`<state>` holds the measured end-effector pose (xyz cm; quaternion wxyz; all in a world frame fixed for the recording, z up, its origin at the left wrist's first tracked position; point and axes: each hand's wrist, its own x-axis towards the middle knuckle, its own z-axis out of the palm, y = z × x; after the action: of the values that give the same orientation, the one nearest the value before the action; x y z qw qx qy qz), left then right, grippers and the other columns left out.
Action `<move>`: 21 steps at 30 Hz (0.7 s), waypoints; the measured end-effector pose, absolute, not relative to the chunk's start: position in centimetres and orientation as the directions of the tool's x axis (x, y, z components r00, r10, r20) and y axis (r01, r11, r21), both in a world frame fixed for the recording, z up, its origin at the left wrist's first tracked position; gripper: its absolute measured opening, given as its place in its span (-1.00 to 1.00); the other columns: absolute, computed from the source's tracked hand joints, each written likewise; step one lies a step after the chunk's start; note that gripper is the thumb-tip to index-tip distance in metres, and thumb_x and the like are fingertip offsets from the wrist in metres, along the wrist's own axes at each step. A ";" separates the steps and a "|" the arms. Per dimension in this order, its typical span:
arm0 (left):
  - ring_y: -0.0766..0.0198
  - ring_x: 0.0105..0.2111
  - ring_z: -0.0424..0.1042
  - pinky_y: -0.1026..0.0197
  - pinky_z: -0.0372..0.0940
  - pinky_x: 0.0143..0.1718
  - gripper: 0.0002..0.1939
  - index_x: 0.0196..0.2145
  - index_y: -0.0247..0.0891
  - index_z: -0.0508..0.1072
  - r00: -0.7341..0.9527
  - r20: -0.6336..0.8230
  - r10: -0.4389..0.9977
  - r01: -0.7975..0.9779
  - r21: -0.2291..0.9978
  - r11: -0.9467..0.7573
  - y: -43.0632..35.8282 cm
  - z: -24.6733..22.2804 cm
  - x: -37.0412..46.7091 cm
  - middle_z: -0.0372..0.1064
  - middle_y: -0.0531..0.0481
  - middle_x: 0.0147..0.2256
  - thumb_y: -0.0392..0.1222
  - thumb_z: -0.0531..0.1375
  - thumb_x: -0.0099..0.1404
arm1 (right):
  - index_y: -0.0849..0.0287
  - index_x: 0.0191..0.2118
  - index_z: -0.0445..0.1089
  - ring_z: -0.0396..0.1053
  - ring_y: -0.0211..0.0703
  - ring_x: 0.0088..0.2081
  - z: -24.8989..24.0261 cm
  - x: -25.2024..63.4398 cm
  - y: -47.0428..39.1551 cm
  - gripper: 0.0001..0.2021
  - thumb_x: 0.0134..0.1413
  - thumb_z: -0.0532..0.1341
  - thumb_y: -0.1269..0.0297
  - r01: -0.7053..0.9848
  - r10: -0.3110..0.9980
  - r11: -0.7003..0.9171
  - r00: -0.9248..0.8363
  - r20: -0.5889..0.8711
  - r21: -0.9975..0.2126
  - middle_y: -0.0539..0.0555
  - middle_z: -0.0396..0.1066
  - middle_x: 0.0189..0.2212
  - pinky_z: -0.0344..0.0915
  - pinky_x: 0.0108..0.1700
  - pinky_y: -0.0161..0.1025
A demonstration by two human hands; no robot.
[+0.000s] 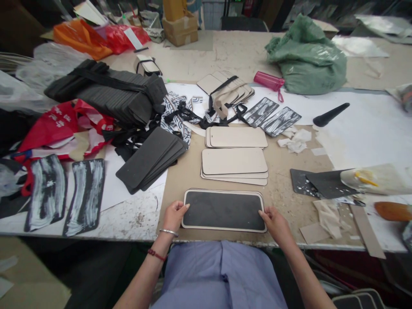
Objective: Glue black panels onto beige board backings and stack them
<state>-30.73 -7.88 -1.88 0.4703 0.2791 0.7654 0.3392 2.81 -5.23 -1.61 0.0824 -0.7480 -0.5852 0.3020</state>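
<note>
Beige and speckled with stains, the broad surface (238, 60) carries the dark panel (225, 211) close to its near edge. Far beyond the dark panel, to its left, lies a long bundle of dark slabs (112, 92) bound with a black strap; far beyond it to the right slumps a green sack (309, 56). Framing the dark panel as a pale rim is a slightly larger cream board (184, 221) underneath. Beyond its left end fan several dark sheets (148, 161), and straight beyond it sit two stacks of cream boards (234, 161), one behind the other. Well to its left are two white-smeared strips (84, 195). The left hand (175, 216) closes its grip on the dark panel's left end, thumb on top; the right hand (273, 221) pinches the right end likewise. Beyond the dark panel, behind the stacks and rightward, lies a pink pouch (268, 80).
</note>
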 end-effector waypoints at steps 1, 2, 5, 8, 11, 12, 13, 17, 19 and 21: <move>0.42 -0.63 0.10 0.33 0.03 -0.57 -0.64 -0.65 -0.29 0.26 -0.401 -0.531 0.747 0.104 0.783 0.613 -7.9 -2.0 -30.8 0.14 0.16 -0.71 0.08 0.21 -0.21 | 0.11 -0.55 0.12 0.21 -0.20 -0.59 -1.7 2.9 -5.2 -0.74 -0.14 -0.02 0.01 0.827 0.926 -0.297 0.127 -0.355 -0.477 -0.04 0.21 -0.68 0.06 -0.49 -0.28; 0.41 -0.63 0.11 0.33 0.03 -0.56 -0.65 -0.65 -0.29 0.26 -0.399 -0.530 0.749 0.102 0.786 0.610 -7.9 -2.0 -30.8 0.14 0.16 -0.71 0.07 0.21 -0.21 | 0.10 -0.56 0.12 0.21 -0.19 -0.59 -1.8 2.9 -5.2 -0.74 -0.15 -0.02 0.01 0.828 0.926 -0.294 0.124 -0.355 -0.478 -0.03 0.21 -0.68 0.06 -0.49 -0.28; 0.42 -0.62 0.10 0.33 0.02 -0.56 -0.67 -0.65 -0.29 0.27 -0.404 -0.514 0.757 0.116 0.791 0.600 -8.0 -2.3 -30.8 0.12 0.17 -0.71 0.05 0.21 -0.19 | 0.10 -0.56 0.14 0.22 -0.18 -0.59 -2.1 3.1 -5.1 -0.72 -0.16 -0.02 -0.01 0.826 0.926 -0.292 0.118 -0.359 -0.482 -0.02 0.22 -0.68 0.07 -0.50 -0.27; 0.42 -0.64 0.09 0.33 0.01 -0.57 -0.68 -0.64 -0.29 0.27 -0.412 -0.512 0.754 0.125 0.788 0.603 -8.0 -2.5 -30.9 0.10 0.18 -0.72 0.04 0.20 -0.19 | 0.11 -0.55 0.16 0.24 -0.17 -0.59 -2.1 3.2 -5.1 -0.71 -0.17 0.00 -0.02 0.815 0.928 -0.292 0.113 -0.356 -0.502 -0.01 0.24 -0.68 0.09 -0.51 -0.27; 0.42 -0.64 0.10 0.33 0.02 -0.57 -0.68 -0.64 -0.29 0.27 -0.404 -0.522 0.751 0.109 0.788 0.606 -8.0 -2.7 -30.9 0.11 0.18 -0.72 0.03 0.21 -0.19 | 0.11 -0.56 0.16 0.23 -0.17 -0.60 -1.9 3.2 -5.0 -0.70 -0.19 0.01 -0.04 0.807 0.926 -0.300 0.118 -0.358 -0.509 -0.01 0.25 -0.69 0.10 -0.51 -0.26; 0.42 -0.64 0.10 0.33 0.02 -0.57 -0.68 -0.65 -0.29 0.27 -0.403 -0.520 0.753 0.109 0.790 0.604 -8.0 -2.7 -31.0 0.11 0.18 -0.72 0.03 0.21 -0.19 | 0.11 -0.57 0.15 0.22 -0.17 -0.61 -1.8 3.2 -5.0 -0.70 -0.19 0.01 -0.05 0.806 0.925 -0.302 0.118 -0.362 -0.509 0.00 0.25 -0.69 0.10 -0.51 -0.25; 0.42 -0.64 0.10 0.33 0.02 -0.57 -0.69 -0.65 -0.29 0.26 -0.401 -0.517 0.756 0.110 0.792 0.600 -8.0 -2.8 -31.0 0.10 0.18 -0.72 0.03 0.21 -0.19 | 0.11 -0.57 0.15 0.22 -0.17 -0.60 -1.7 3.2 -5.0 -0.70 -0.19 0.01 -0.05 0.805 0.924 -0.302 0.115 -0.365 -0.511 0.00 0.25 -0.69 0.11 -0.50 -0.25; 0.41 -0.63 0.12 0.33 0.02 -0.58 -0.70 -0.64 -0.28 0.26 -0.378 -0.519 0.766 0.107 0.798 0.594 -8.1 -3.1 -31.2 0.12 0.17 -0.72 0.01 0.20 -0.18 | 0.10 -0.57 0.13 0.22 -0.18 -0.59 -1.5 3.1 -5.0 -0.70 -0.19 0.01 -0.05 0.804 0.923 -0.292 0.097 -0.371 -0.518 -0.01 0.23 -0.68 0.11 -0.49 -0.26; 0.40 -0.63 0.14 0.33 0.02 -0.58 -0.72 -0.64 -0.28 0.26 -0.367 -0.527 0.767 0.104 0.796 0.597 -8.1 -3.1 -31.2 0.14 0.16 -0.72 0.00 0.19 -0.17 | 0.10 -0.57 0.12 0.21 -0.19 -0.60 -1.5 3.1 -5.0 -0.70 -0.20 0.01 -0.05 0.806 0.924 -0.293 0.101 -0.368 -0.514 -0.02 0.21 -0.69 0.10 -0.50 -0.26; 0.40 -0.63 0.15 0.33 0.03 -0.58 -0.72 -0.64 -0.28 0.26 -0.362 -0.529 0.767 0.102 0.796 0.597 -8.1 -3.1 -31.2 0.16 0.16 -0.71 -0.01 0.19 -0.17 | 0.10 -0.58 0.11 0.20 -0.19 -0.61 -1.4 3.1 -5.0 -0.71 -0.20 0.01 -0.04 0.810 0.924 -0.294 0.105 -0.368 -0.508 -0.03 0.20 -0.70 0.09 -0.51 -0.27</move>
<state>-31.20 -8.14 -3.11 0.4847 0.2896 0.7507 0.3429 3.08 -5.03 -1.40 0.0892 -0.7381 -0.5873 0.3200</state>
